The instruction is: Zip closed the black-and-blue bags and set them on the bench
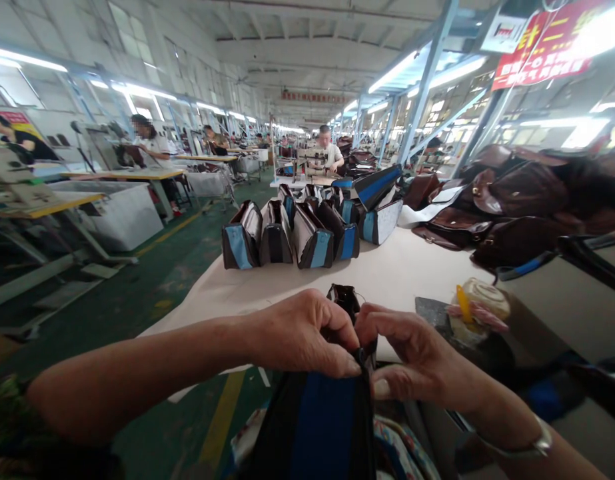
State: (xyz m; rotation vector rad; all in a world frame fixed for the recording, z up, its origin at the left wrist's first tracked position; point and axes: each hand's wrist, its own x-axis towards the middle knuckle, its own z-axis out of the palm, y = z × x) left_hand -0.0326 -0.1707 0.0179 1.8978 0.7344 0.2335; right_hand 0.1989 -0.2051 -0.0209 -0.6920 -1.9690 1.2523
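Note:
A black bag with a blue stripe (321, 423) lies close to my body, its far end rising to a dark opening. My left hand (307, 333) pinches the bag's upper edge between thumb and bent fingers. From the other side, my right hand (412, 357) grips the same edge, thumb low and fingers curled over the top. The fingertips of both hands nearly meet there, and they hide the exact spot being held. Beyond them, several unfinished-looking bags with blue and black end panels (314, 247) stand upright on the pale table (212, 293).
Dark brown leather bags (522, 193) are heaped at the right. Nearer lie a wrapped roll (487, 300) with a yellow-handled tool (464, 303) and pale panels (552, 313). A co-worker (330, 153) sits beyond the table. Sewing tables (127, 175) line the left aisle.

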